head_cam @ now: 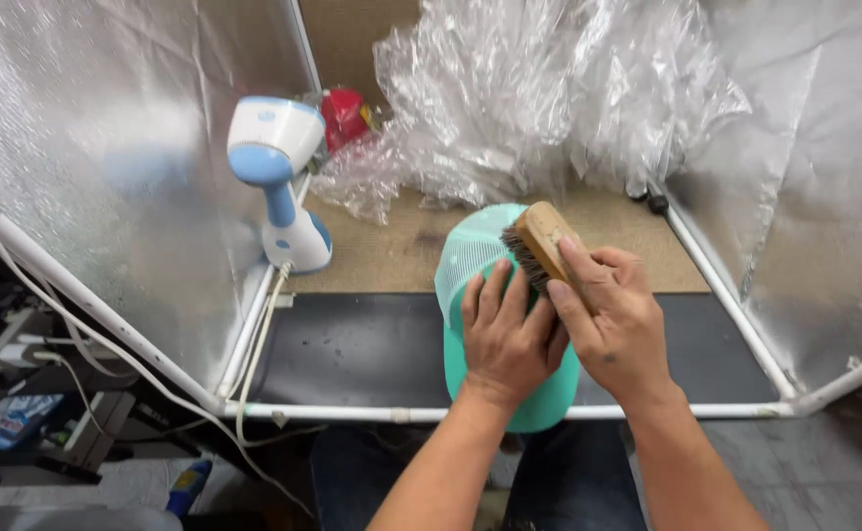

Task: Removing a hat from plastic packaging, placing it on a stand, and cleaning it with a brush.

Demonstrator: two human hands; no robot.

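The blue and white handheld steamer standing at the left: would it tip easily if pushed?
Probably. The blue and white handheld steamer carries a bulky head on a narrow neck above a small base, so it looks top-heavy. It stands free of the silver wall. Its white cord trails off the edge, so a tug might topple it.

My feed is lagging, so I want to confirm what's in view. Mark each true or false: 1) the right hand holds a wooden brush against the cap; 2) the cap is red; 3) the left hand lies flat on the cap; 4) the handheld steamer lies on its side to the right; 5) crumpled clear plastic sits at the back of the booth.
1) True: the right hand grips the wooden brush, bristles on the cap.
2) False: the cap is mint green.
3) True: the left hand lies on the cap, fingers spread.
4) False: the blue and white steamer stands upright at the left.
5) True: the clear plastic is heaped at the back.
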